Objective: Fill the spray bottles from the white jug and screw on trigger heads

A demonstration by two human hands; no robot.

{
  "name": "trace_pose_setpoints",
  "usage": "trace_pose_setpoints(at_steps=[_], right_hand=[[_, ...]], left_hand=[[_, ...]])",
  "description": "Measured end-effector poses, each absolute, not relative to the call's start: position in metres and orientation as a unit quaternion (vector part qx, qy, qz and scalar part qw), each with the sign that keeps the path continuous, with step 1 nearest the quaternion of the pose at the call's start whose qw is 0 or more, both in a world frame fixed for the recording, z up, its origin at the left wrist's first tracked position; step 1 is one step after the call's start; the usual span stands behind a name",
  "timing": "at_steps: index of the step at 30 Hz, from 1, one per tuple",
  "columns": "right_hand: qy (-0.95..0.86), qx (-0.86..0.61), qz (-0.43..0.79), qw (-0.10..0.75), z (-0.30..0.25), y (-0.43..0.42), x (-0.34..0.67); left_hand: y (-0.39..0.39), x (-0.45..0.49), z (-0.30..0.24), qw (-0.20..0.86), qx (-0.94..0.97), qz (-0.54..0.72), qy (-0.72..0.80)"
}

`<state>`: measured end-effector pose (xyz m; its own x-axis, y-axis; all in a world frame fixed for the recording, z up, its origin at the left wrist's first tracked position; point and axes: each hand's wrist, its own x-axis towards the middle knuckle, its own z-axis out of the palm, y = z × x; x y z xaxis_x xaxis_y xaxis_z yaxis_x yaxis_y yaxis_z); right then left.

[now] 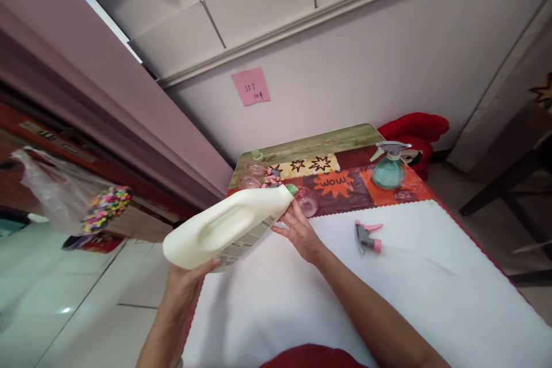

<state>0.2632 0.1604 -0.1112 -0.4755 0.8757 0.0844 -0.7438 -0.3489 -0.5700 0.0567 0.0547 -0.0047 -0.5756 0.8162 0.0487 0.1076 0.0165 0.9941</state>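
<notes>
A large white detergent jug [228,221] is tilted, its neck pointing right with a green spout [292,189] at the mouth. My left hand [190,276] grips the jug's base from below, thumb along the label side. Up at the neck, my right hand [302,231] has its fingers against the underside of the jug. Just beyond these fingers stands a clear pink bottle [307,203], partly hidden; I cannot tell whether the spout touches it. On the white mat lies a grey and pink spray trigger head [366,236] with a thin clear tube.
A spray bottle of blue-green liquid [388,171] stands at the table's right rear. Other clear pink bottles [250,183], several spray heads [273,175] and a green cap [257,155] are at the left rear. A plastic bag [56,184] hangs left of the table.
</notes>
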Motion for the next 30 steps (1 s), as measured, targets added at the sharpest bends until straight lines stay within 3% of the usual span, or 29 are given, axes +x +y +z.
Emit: trace_pose_setpoints(at_steps=[30], right_hand=[[-0.262,-0.116,0.822,0.492,-0.109,0.16,0.264]], left_hand=[[0.056,0.069,0.014,0.307,0.345,0.607,0.647]])
